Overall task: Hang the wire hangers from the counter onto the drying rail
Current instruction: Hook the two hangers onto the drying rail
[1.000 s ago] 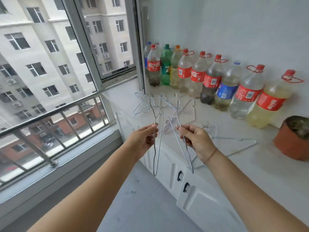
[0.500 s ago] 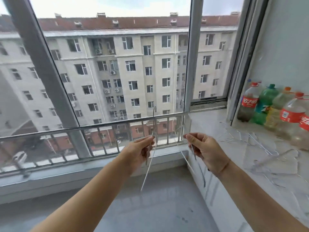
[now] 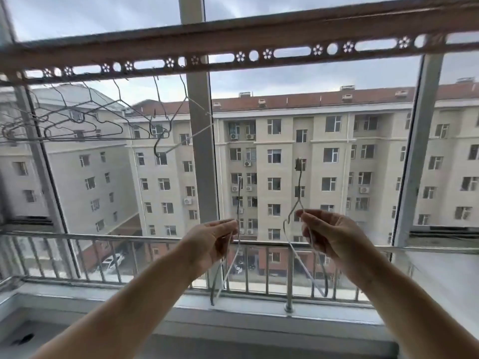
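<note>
Left hand, right hand: fingers curled.

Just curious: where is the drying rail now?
The drying rail runs overhead across the top of the head view; wire hangers hang from its left part.

drying rail | overhead, perforated | several wire hangers hooked on, left part

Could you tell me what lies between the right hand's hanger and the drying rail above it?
Nothing: in the head view the stretch from the hook of the hanger up to the rail is bare, with only the window behind.
</note>
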{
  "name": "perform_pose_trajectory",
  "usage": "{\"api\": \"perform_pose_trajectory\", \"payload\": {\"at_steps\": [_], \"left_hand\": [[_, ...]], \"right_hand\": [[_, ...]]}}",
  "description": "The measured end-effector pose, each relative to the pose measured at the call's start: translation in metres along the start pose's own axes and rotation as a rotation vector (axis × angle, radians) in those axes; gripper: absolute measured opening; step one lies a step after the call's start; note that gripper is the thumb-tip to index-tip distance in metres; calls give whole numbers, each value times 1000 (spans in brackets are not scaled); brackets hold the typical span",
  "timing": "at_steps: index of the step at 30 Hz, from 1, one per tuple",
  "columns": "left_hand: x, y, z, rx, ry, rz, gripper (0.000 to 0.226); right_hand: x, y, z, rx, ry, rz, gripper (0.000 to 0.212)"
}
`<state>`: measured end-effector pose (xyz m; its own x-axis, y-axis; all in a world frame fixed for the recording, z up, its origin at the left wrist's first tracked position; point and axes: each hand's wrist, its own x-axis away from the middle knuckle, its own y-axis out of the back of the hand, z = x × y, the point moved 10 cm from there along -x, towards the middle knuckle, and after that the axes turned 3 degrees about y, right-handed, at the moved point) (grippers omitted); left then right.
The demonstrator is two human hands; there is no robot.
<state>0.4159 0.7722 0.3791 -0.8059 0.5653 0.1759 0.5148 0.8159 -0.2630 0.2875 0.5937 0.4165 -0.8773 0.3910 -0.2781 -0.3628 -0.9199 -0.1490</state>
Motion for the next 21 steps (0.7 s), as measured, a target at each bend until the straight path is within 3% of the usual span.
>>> {"api": "perform_pose_trajectory", "payload": {"at_steps": [5,21], "left_hand": [[-12,16,-75,1,-131,-5,17],[-82,-36,-250,24,-493,23,10]], "right_hand": [[-43,-47,35,66,104,55,19],[-197,-58,150,181,397,127,21]]}}
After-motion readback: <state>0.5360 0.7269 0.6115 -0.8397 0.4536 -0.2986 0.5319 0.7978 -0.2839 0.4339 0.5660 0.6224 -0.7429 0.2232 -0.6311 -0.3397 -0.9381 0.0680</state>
